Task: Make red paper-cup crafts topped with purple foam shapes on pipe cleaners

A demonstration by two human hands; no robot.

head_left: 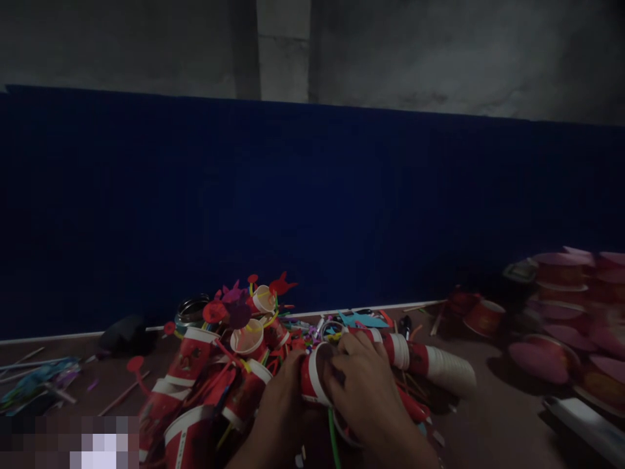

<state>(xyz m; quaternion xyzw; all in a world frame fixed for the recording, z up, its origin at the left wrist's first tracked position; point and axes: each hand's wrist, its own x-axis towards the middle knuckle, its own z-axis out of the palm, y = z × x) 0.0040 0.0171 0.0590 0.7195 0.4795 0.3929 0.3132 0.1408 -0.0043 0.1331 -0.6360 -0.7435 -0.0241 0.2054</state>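
Observation:
A red paper cup (309, 376) with a white rim lies tilted between my two hands at the bottom middle. My left hand (288, 391) grips its side from the left. The fingers of my right hand (359, 374) are bent at the cup's rim and opening; whether they pinch something inside is hidden. Below the cup hangs a green strip (333, 436). Left of my hands lie several red paper cups (190, 355) with coloured strips and paper shapes attached. To the right, a stack of nested cups (434, 368) rests on its side.
A dark blue panel (312, 202) rises behind the table (488, 430). Pink-topped red tubs (561, 273) are piled at right near a white box-like object (586, 423). Blue paper pieces (364, 319) and scraps lie behind my hands. Thin sticks and shiny scraps (43, 384) lie far left.

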